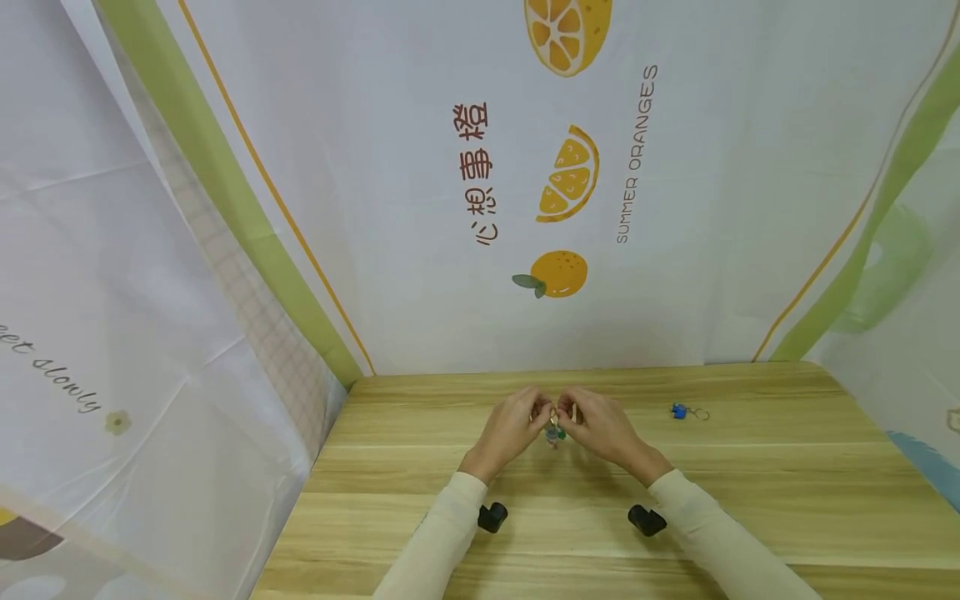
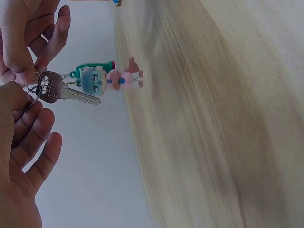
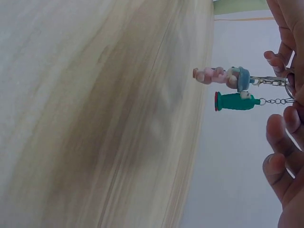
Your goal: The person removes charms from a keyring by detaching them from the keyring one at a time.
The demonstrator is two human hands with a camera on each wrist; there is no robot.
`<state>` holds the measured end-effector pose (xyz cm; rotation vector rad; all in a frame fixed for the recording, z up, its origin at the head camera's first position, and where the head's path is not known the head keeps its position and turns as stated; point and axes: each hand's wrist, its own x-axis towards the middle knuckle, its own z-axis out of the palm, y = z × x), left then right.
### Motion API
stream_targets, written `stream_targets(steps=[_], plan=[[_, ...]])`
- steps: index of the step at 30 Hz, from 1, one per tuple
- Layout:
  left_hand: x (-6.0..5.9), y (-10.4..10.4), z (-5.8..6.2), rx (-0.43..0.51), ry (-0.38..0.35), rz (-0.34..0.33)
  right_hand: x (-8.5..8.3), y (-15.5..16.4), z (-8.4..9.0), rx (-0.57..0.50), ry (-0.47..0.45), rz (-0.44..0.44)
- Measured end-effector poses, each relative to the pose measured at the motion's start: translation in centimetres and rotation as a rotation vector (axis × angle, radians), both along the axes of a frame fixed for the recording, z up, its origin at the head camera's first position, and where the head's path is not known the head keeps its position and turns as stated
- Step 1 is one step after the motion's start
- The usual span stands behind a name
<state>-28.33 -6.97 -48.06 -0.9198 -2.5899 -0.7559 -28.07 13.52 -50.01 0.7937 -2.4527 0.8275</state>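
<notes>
Both hands meet over the table, fingertips close together. My left hand (image 1: 510,427) pinches a metal key ring (image 2: 35,100) between thumb and forefinger. From the other side my right hand (image 1: 600,425) pinches at the same ring, its exact hold partly hidden by fingers. A silver key (image 2: 76,95) hangs from the ring. Beside it dangle a small doll charm (image 3: 223,76) in pink with a blue hat and a green charm (image 3: 235,101) with a red base, each on a short chain. The charms hang above the tabletop.
A blue charm (image 1: 678,411) with its own ring lies on the wooden table (image 1: 420,408) to the right. Two black objects (image 1: 647,520) show beside the forearms. Behind the table hangs a white cloth (image 1: 420,317) printed with oranges.
</notes>
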Motion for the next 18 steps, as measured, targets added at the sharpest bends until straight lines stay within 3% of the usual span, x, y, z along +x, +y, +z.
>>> stream_targets(steps=[6,18], plan=[[0.01,0.11,0.03,0.01,0.006,-0.012,0.05,0.08,0.04,-0.008,-0.047,-0.026],[0.08,0.34,-0.01,-0.001,0.055,-0.039,0.03,-0.03,-0.03,0.008,-0.051,-0.051]])
